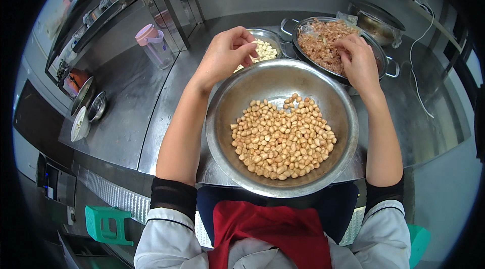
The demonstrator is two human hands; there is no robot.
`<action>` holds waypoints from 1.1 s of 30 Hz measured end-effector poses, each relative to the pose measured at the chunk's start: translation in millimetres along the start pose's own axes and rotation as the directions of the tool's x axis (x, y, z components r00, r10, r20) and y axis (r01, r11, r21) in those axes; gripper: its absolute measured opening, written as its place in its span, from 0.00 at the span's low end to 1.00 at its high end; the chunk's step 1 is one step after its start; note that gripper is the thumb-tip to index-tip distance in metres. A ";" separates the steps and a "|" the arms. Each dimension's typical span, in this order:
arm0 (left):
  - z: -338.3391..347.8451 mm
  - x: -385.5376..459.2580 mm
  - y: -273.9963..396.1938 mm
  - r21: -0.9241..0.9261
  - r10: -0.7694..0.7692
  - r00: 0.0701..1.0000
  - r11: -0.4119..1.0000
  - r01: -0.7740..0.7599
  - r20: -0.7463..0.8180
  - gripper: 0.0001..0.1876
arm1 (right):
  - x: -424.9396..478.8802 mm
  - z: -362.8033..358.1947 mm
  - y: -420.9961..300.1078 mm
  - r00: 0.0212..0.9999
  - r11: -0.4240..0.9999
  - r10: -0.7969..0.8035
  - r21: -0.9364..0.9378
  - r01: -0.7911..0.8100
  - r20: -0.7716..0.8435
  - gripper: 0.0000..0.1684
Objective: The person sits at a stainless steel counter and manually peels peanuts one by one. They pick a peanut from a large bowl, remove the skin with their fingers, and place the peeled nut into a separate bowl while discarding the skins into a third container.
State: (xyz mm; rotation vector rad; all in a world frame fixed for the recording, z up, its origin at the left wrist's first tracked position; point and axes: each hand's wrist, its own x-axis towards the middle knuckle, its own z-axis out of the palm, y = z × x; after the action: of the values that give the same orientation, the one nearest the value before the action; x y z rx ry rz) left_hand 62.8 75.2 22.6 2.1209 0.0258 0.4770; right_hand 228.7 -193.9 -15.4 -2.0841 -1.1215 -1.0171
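A wide steel bowl (341,125) stands before me at the counter's front edge, with many skin-on peanuts (282,136) inside. My left hand (235,49) hovers over a smaller metal bowl (261,32) of pale peeled peanuts (266,50) behind it; its fingers are curled, and whether they pinch anything cannot be told. At the back right, a two-handled metal pan (383,61) holds a heap of reddish-brown peanut skins (322,47). My right hand (354,51) is at the right side of that heap, its fingertips bent down and partly hidden.
A lidded pot (379,23) and a white cable (413,61) lie at the back right. A clear bottle with a pink lid (157,47) stands left on the steel counter (125,117). Small bowls (80,127) are farther left, and a green stool (108,225) is below.
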 end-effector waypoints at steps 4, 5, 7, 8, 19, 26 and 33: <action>-9.1 10.7 -43.4 0.301 0.085 0.975 0.953 -0.020 -0.204 0.10 | 6.6 -8.0 -18.1 0.920 0.933 0.321 0.090 -0.347 0.223 0.08; -9.7 12.6 -53.2 0.401 0.159 0.956 0.915 -0.048 -0.248 0.12 | 6.1 -7.3 -17.2 0.957 0.958 0.252 0.106 -0.268 0.147 0.08; -5.8 13.2 -53.2 0.440 0.195 0.945 0.896 -0.063 -0.261 0.17 | 3.9 -4.6 -14.7 0.994 0.987 0.110 0.122 -0.109 -0.003 0.08; -4.5 14.5 -53.0 0.465 0.230 0.938 0.881 -0.087 -0.260 0.18 | 4.4 -4.8 -15.3 0.996 0.991 -0.027 0.130 0.037 -0.083 0.08; 14.3 -15.6 1.6 0.250 0.020 0.811 0.947 -0.203 0.585 0.09 | -14.4 -5.3 -74.0 0.736 0.744 -0.301 0.633 -0.217 0.606 0.11; 24.5 -15.2 -5.4 0.429 -0.095 0.766 0.869 -0.248 0.635 0.10 | -15.7 -14.7 -79.1 0.419 0.879 -0.364 0.456 -0.139 0.832 0.15; 26.1 -15.4 -5.2 0.405 -0.071 0.759 0.875 -0.264 0.647 0.10 | -16.3 -13.0 -77.4 0.449 0.841 -0.363 0.494 -0.219 0.817 0.07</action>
State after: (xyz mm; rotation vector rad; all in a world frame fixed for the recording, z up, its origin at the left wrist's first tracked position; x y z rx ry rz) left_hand 58.4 54.2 0.5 2.6854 -0.4151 -0.2742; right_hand 151.5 -172.5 -12.5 -2.0269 -1.7354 0.5720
